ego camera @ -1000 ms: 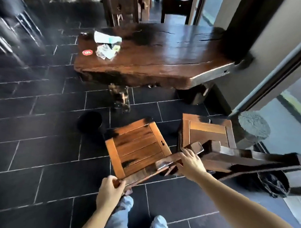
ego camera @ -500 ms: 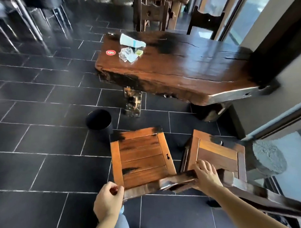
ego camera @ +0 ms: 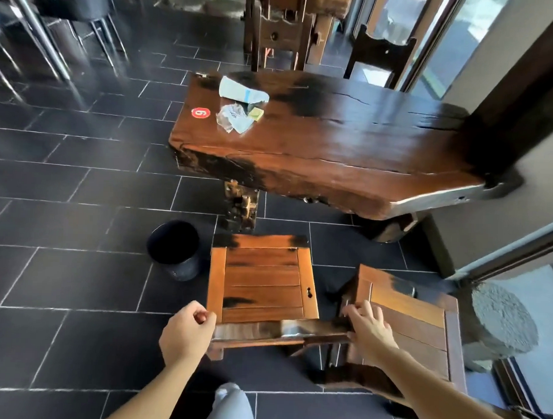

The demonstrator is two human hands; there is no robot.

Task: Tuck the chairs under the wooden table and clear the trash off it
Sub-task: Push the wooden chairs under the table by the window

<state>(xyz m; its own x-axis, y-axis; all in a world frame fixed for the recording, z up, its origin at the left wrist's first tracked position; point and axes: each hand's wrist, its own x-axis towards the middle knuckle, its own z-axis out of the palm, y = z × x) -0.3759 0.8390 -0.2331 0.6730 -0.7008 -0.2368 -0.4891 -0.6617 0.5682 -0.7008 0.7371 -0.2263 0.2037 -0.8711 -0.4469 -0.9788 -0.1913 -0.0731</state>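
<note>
Clock bearings are taken from the person, with 12 straight ahead.

- Near chair [ego camera: 262, 283]: stands at 12 on the dark tile floor [ego camera: 79, 265]. Slatted seat faces up and the backrest rail is closest to the person. Its far edge sits just short of the table leg [ego camera: 241, 205], and it is not under the top.
- Left hand [ego camera: 187, 334]: fingers curled into a loose fist, pressed against the left end of the backrest rail. Cannot tell whether it actually clasps the wood.
- Right hand [ego camera: 369, 331]: grips the right end of the same rail, fingers draped over the top and thumb on the near face.
- Second chair [ego camera: 417, 324]: at 2, angled, with its corner touching the near chair beside the right hand. It is also outside the table.
- Wooden table [ego camera: 349, 149]: thick slab running from 12 to 1, its right end near the wall.
- Trash at the slab's left end, at 12: crumpled pale paper [ego camera: 241, 92], clear wrapper [ego camera: 234, 119] and a small yellow-green scrap [ego camera: 256, 113], all close together. A red round sticker [ego camera: 200, 113] lies just left of them.
- Black bin [ego camera: 175, 249]: at 11, on the floor just left of the near chair, upright with its mouth open.
- Grey stone block [ego camera: 500, 323]: at 2 to 3, by the glass door.
- Two dark wooden chairs stand beyond the table.
</note>
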